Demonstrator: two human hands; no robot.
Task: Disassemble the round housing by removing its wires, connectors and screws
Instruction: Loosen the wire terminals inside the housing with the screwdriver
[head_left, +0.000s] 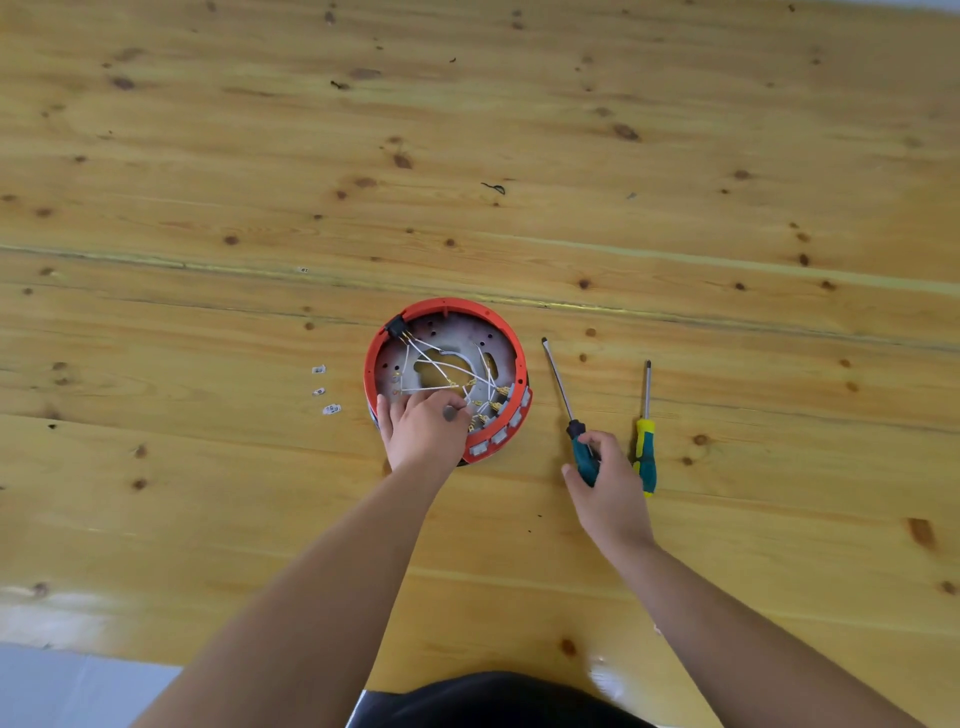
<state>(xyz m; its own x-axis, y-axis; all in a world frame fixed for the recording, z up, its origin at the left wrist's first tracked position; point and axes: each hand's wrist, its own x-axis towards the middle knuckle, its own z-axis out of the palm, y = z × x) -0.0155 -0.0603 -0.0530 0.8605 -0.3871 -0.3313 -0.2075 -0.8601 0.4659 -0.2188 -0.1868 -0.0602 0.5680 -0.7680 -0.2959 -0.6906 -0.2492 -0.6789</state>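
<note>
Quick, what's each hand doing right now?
Left hand: fingers curled inside the round housing; what they hold cannot be told.
Right hand: fingers gripping the long screwdriver.

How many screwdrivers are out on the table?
2. A long teal-handled screwdriver lies right of the round housing, its handle gripped by the right hand; a shorter yellow-and-teal screwdriver lies just right of it.

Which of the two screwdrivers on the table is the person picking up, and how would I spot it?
Start at the round red housing on the wooden table; two screwdrivers lie to its right. The one nearer the housing, the long screwdriver, sits under the right hand, whose fingers curl round its teal handle. It has a longer shaft than the yellow-and-teal screwdriver lying untouched beside it.
</note>
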